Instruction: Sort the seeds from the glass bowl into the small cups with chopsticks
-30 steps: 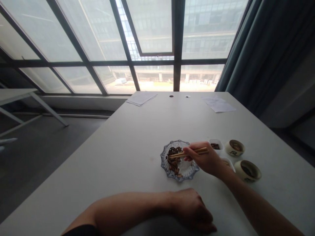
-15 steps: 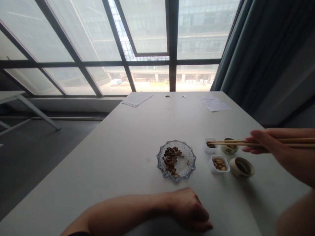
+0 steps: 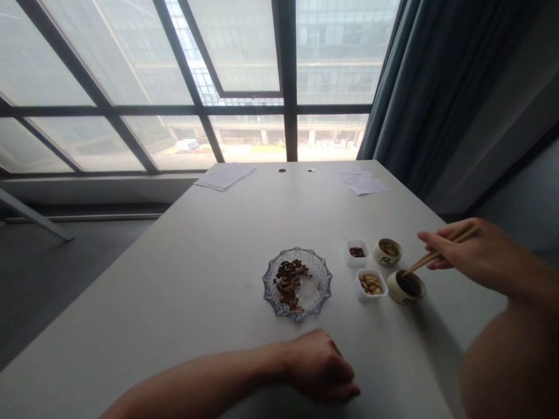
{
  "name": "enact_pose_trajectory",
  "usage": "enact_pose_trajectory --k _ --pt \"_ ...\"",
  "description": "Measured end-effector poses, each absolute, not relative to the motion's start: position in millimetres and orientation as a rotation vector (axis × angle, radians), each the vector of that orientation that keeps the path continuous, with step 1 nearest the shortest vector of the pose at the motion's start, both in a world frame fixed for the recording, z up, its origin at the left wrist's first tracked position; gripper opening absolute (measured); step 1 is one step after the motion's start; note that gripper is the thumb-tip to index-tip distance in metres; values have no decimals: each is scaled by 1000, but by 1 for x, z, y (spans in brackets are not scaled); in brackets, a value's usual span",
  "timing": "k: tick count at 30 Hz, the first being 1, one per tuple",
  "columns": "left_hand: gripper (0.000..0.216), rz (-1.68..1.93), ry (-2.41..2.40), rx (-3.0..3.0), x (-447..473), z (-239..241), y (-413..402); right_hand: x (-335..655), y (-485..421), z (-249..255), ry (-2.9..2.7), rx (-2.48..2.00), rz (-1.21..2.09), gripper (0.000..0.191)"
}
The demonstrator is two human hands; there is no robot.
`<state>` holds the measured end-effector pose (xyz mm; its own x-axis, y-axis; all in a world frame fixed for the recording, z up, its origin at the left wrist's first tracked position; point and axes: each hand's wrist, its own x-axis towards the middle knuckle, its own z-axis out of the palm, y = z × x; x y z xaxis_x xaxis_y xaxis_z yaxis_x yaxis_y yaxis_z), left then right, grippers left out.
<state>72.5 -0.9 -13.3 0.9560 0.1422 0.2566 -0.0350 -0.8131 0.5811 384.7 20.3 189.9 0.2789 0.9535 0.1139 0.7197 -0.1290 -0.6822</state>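
My right hand [image 3: 469, 253] grips a pair of wooden chopsticks [image 3: 421, 263], their tips dipping into the mouth of the nearer beige ceramic cup [image 3: 398, 295]. That cup's dark inside hides what it holds. Behind it stands a second beige cup [image 3: 386, 259] with a dark mark and brownish pieces inside. Left of the cups are two white plastic tubs: one tub [image 3: 353, 260] has dark pieces, the other tub [image 3: 370, 295] pale tan nuts or seeds. A scalloped glass dish [image 3: 321, 297] bears brown, elongated pieces, mostly on its left half. My left hand [image 3: 321, 366] rests closed on the table, in front of the dish.
The white table [image 3: 196, 279] reaches to the windows. Paper sheets [image 3: 225, 176] lie at its far left and more paper [image 3: 362, 180] at its far right. Two small round objects lie between them. A dark curtain [image 3: 406, 105] hangs at the right.
The chopsticks have moved from the tub of dark pieces to the nearer cup, now pointing down into it. My view has turned slightly right. The left hand stays closed on the table.
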Motion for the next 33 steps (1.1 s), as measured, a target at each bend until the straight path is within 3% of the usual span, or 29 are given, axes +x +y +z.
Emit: enact_pose_trajectory --k 3,7,12,16,20,28,33 --pt "47 400 71 2475 72 -14 -1 380 21 196 -1386 -2061 601 34" --pt "45 440 63 2444 71 -15 -1 372 9 207 -1336 -2054 503 33" --pt "45 472 58 2421 72 -16 -1 328 -1 210 -1438 -1669 474 32" --pt "45 495 54 2417 72 -18 -2 279 13 196 -1839 -1246 803 33" --pt "46 484 63 2428 72 -19 -2 245 34 168 -2092 -992 877 32" --pt "49 504 57 2478 75 -24 -3 228 53 132 -2178 -935 926 30" --pt "49 471 79 2478 75 -24 -4 227 57 129 -2147 -965 934 42"
